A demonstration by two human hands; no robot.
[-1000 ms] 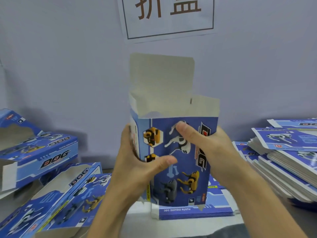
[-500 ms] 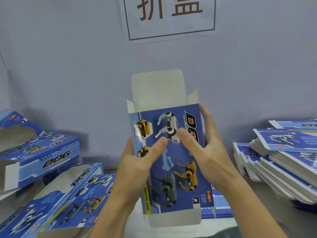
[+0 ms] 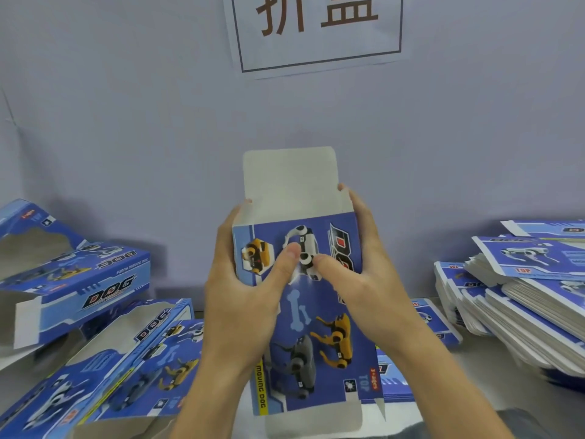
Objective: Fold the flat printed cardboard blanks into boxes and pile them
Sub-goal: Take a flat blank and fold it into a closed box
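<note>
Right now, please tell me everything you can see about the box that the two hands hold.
The box is printed cardboard, blue, with yellow, grey and white robot dogs, a bone and "DOG" lettering. It is held roughly upright before the wall, printed face to the camera. A plain pale flap stands open at its top, another hangs below. The left hand and right hand grip its sides, both thumbs pressing on the front near the white dog.

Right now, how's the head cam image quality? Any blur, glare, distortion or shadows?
Head view: even, soft light with no hard glare; the folded boxes at left cast a soft shadow on the wall. Wide-angle bending shows toward the edges, as in the tilted wall sign. The whole frame is slightly soft, but print on the held box reads clearly between the left hand and right hand.
</note>
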